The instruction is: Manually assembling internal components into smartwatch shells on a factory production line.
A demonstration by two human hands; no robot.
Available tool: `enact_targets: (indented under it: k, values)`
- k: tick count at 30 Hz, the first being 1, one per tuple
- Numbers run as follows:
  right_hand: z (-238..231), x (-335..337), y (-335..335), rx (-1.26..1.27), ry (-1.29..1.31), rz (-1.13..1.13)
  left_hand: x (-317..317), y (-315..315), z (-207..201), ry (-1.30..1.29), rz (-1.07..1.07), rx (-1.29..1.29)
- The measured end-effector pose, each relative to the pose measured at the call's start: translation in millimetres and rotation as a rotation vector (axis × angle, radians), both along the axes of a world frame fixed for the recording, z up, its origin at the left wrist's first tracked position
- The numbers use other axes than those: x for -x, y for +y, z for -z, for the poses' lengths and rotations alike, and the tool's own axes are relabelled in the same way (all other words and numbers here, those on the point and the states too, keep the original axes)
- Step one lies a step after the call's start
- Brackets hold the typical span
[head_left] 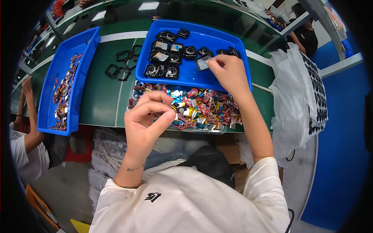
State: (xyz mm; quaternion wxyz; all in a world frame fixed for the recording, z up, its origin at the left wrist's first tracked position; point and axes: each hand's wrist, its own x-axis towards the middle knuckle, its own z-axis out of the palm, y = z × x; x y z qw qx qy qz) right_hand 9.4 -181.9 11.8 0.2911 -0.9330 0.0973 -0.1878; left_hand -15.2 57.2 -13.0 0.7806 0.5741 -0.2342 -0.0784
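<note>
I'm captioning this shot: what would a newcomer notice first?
Probably the blue tray at upper centre, holding black cases, one of them pinched by the right hand. Next comes the colourful heap of small parts just below, by the left hand, and the second blue tray on the left.

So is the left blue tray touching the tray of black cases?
Apart: the head view shows green bench and black frames between the left tray and case tray.
</note>
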Motion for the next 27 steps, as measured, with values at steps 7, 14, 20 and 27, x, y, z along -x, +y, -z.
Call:
enact_targets:
  k: [7, 14, 20, 27]
  values:
    - [-1, 52, 45, -1.076, -0.215, -0.199, -10, -35, -3, -0.101, -0.077, 0.039]
    - [12, 70, 53, -1.089, -0.158, -0.216, -2, -40, -1, -0.135, -0.051, 0.015]
    - [13, 75, 59, -1.117, -0.195, -0.213, 4, -47, 4, -0.196, -0.174, -0.097]
    - [21, 80, 60, -0.855, -0.243, -0.194, 3, -47, 2, -0.264, -0.222, -0.215]
